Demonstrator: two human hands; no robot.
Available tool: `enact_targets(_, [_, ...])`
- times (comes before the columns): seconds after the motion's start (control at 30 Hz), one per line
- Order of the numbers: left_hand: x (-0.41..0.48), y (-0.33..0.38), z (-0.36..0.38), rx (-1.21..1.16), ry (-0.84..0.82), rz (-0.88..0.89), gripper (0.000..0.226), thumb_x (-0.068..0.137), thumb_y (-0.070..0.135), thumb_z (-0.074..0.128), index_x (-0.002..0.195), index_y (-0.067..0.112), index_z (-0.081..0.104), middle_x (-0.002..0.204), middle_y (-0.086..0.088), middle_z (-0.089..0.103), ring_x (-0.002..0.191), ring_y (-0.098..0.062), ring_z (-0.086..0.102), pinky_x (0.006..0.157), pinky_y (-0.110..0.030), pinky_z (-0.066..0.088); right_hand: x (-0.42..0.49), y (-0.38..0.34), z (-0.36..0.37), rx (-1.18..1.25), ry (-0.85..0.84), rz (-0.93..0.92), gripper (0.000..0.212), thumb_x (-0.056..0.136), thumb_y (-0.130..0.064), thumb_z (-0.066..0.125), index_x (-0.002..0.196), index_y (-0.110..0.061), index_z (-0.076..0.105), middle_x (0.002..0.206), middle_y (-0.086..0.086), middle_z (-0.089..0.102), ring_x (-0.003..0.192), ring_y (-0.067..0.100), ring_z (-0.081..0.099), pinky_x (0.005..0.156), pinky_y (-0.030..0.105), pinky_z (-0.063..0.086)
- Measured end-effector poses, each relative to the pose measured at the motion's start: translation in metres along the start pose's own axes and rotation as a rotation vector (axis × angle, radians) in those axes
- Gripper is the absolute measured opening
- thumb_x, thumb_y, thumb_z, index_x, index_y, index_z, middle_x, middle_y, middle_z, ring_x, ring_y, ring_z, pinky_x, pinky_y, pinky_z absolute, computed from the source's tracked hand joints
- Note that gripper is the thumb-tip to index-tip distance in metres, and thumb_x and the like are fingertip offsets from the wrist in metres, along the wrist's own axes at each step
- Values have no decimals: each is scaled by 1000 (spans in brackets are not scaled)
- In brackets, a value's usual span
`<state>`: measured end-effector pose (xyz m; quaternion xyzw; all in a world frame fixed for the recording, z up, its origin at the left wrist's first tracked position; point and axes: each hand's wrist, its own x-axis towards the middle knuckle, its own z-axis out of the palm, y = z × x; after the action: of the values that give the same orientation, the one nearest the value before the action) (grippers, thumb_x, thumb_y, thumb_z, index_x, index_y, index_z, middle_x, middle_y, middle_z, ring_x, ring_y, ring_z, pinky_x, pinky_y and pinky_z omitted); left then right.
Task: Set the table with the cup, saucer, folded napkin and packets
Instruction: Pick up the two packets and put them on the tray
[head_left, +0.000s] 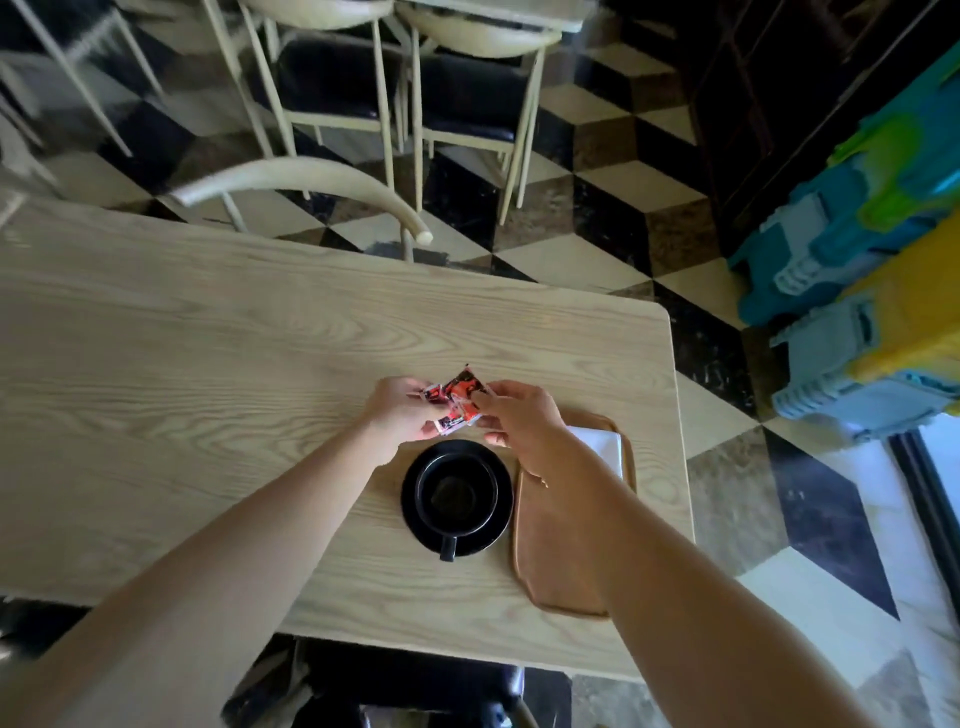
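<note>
A black cup (457, 493) stands on a black saucer (493, 535) on the pale wooden table (208, 364), its handle pointing toward me. Just beyond the saucer, above the tabletop, both hands hold red-and-white packets (460, 397). My left hand (402, 410) grips them from the left, my right hand (517, 415) pinches them from the right. A white folded napkin (602, 449) lies at the far end of a brown tray (550, 561), right of the saucer, partly hidden by my right forearm.
The table's right edge runs just past the tray. A cream chair back (311, 182) stands at the far side of the table, with more chairs (467, 78) behind. A dark chair seat (415, 686) is below the near edge. Colourful plastic blocks (872, 260) stand on the chequered floor at right.
</note>
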<state>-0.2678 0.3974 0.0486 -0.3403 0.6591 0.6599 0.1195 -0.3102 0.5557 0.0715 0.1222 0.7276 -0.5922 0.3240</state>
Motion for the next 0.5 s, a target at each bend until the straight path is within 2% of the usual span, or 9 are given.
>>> enact_targets(0.07, [-34, 13, 7, -110, -90, -33, 28, 79, -12, 67, 103, 0, 64, 93, -19, 68, 80, -28, 68, 66, -30, 61, -25, -3, -4, 78, -42, 16, 5, 87, -11, 69, 84, -13, 68, 72, 7, 67, 55, 13, 60, 55, 26, 49])
enact_targets(0.13, [-63, 18, 13, -171, -167, -34, 23, 82, -14, 59, 101, -2, 64, 91, -19, 69, 87, -31, 67, 83, -37, 57, -46, -1, -9, 39, 18, -28, 3, 84, -15, 73, 84, -16, 71, 73, 6, 69, 54, 12, 61, 57, 29, 51])
enact_targets(0.17, [-76, 19, 16, -218, -201, -36, 22, 82, -15, 57, 99, -2, 64, 90, -19, 69, 89, -31, 66, 86, -38, 56, -55, 1, -12, 3, 52, -54, 5, 81, -18, 76, 80, -20, 71, 74, 5, 70, 57, 12, 61, 59, 30, 52])
enact_targets(0.23, [-97, 15, 23, -300, -249, -49, 24, 79, -13, 53, 95, 1, 65, 90, -18, 70, 92, -30, 67, 82, -34, 54, -76, 6, -21, -34, 61, -109, 11, 78, -18, 78, 76, -24, 69, 73, -1, 69, 61, 11, 62, 59, 28, 53])
enact_targets(0.37, [-129, -5, 46, -358, -295, -76, 20, 75, 4, 56, 94, 3, 61, 94, -15, 68, 95, -26, 63, 80, -31, 51, -108, 28, -43, 18, 20, -172, 28, 74, -14, 83, 96, -17, 65, 82, 1, 69, 59, 11, 64, 51, 23, 51])
enact_targets(0.43, [-141, -18, 60, -411, -319, -110, 20, 72, 7, 59, 91, 2, 61, 97, -15, 67, 95, -26, 63, 84, -32, 50, -119, 40, -56, -27, 33, -175, 39, 72, -14, 85, 105, -15, 66, 86, 3, 70, 65, 15, 65, 53, 25, 53])
enact_targets(0.5, [-150, -30, 73, -442, -352, -111, 14, 80, 1, 58, 92, 2, 65, 96, -17, 71, 93, -28, 66, 87, -35, 49, -128, 53, -69, -73, 40, -153, 35, 72, -13, 84, 103, -13, 70, 83, 1, 71, 67, 16, 66, 61, 31, 60])
